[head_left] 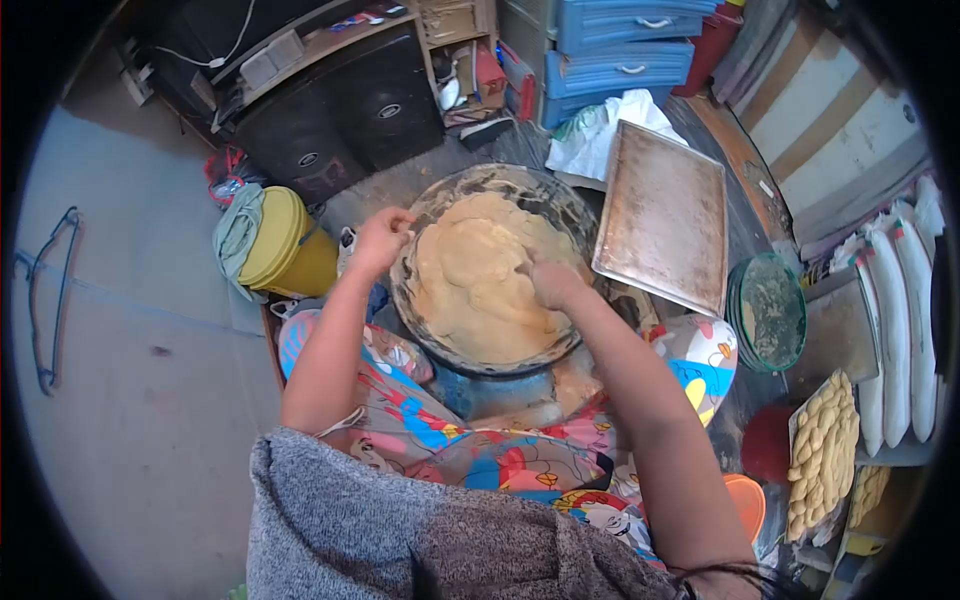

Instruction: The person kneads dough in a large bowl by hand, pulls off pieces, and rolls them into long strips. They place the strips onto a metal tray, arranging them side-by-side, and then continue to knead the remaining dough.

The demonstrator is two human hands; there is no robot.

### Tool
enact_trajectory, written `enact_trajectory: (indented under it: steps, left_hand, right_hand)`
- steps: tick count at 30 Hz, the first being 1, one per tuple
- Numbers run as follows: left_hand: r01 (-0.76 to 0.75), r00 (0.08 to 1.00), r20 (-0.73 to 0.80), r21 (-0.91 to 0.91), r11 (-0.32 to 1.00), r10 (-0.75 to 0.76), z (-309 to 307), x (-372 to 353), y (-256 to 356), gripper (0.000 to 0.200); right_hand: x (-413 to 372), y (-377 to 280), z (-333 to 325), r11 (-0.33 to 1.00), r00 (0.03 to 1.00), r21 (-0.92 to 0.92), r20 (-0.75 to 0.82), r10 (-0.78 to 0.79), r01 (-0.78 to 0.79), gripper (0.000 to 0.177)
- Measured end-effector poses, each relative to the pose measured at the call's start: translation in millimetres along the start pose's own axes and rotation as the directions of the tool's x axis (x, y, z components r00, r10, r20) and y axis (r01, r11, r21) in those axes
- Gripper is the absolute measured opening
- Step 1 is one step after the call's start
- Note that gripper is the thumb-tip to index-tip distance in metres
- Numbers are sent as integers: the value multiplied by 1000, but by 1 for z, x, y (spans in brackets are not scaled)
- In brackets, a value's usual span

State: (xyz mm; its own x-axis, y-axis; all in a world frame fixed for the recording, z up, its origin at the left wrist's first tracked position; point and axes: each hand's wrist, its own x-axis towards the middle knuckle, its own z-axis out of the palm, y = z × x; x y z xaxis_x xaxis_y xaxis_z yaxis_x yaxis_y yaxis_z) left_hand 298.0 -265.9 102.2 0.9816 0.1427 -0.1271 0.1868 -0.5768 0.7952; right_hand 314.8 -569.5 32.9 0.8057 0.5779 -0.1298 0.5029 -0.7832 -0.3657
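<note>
Around the basin, a tray is crowding the right edge and a bucket is standing left — drawers rising beyond. Dark boards are showing behind. Dough is lying inside; hands are working apart, left hand curling at the rim, right hand pressing the dough — either's grip cannot be told. Grey floor is stretching leftward, bearing a hanger.

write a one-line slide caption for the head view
Right hand on pale yellow dough in a round basin, left hand near its rim, metal baking tray alongside.
</note>
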Motion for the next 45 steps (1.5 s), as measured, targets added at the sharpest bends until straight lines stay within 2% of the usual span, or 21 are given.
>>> enact_trajectory:
  steps: [1,3,4,5,9,10,11,13,14,17,19,21,24,26,30,33,36,38,42,44,45]
  left_hand:
    - [3,1000,-11,-2,1000,-3,-9,-1,-1,35]
    - [-349,937,104,342,873,334,-17,1,-5,40]
    - [-307,944,234,357,882,234,-23,-1,3,46]
    - [-302,945,233,352,886,230,-22,1,-7,46]
    - [-190,864,498,466,864,-79,-19,29,-14,50]
    - [-172,789,575,543,822,-215,-19,32,-6,51]
    - [-155,781,582,532,832,-227,-17,38,0,51]
    - [-362,916,284,280,889,284,-17,54,10,55]
    - [-349,918,292,277,895,268,-21,60,14,55]
    - [-282,939,284,318,905,193,-29,74,10,57]
    - [-179,898,440,421,889,-27,-34,80,-2,56]
    - [-169,909,417,414,894,-21,-38,85,-6,56]
    - [-160,938,346,400,902,13,-44,83,-3,54]
    - [-143,957,289,396,907,25,-51,79,-2,53]
    - [-104,948,317,365,925,-18,-64,72,-4,53]
    - [-73,945,322,350,934,-47,-68,66,-3,53]
    - [-78,950,310,333,940,-31,-62,65,-3,53]
    - [-83,954,298,335,939,-22,-63,64,-3,53]
    - [-93,956,293,342,935,-12,-60,62,-8,53]
    - [-90,959,284,349,933,-14,-60,60,-10,53]
    - [-76,959,283,350,934,-28,-60,59,-11,53]
  right_hand:
    - [11,-2,22,991,993,-51,-10,-120,120,43]
    - [34,4,63,990,985,138,167,-33,10,48]
    - [44,8,85,992,964,121,266,-1,-33,48]
    - [50,10,101,992,930,103,366,35,-78,48]
    - [76,-8,130,971,915,99,365,170,-219,48]
    - [86,-12,139,985,961,82,242,130,-154,44]
    - [97,-15,147,994,990,60,115,79,-86,41]
    - [129,-19,168,997,998,60,38,41,-43,39]
    - [146,-20,177,998,998,58,-69,8,-4,37]
    - [185,-36,176,998,998,68,63,0,-4,32]
    - [203,-41,194,991,1000,135,28,-13,9,32]
    - [230,-45,205,980,999,198,-22,-32,36,32]
    - [279,-49,209,931,993,348,15,117,-115,45]
    - [301,-61,199,945,951,129,113,287,-300,66]
    - [311,-75,232,943,941,-4,66,333,-334,78]
    - [309,-73,235,933,935,52,42,353,-355,80]
    - [308,-63,222,952,956,143,153,250,-272,78]
    - [316,-60,211,883,869,319,464,170,-343,71]
    - [306,-67,220,816,940,474,243,239,-330,63]
    - [297,-76,206,995,959,-20,265,104,-103,50]
    - [295,-73,217,995,960,-20,261,104,-102,50]
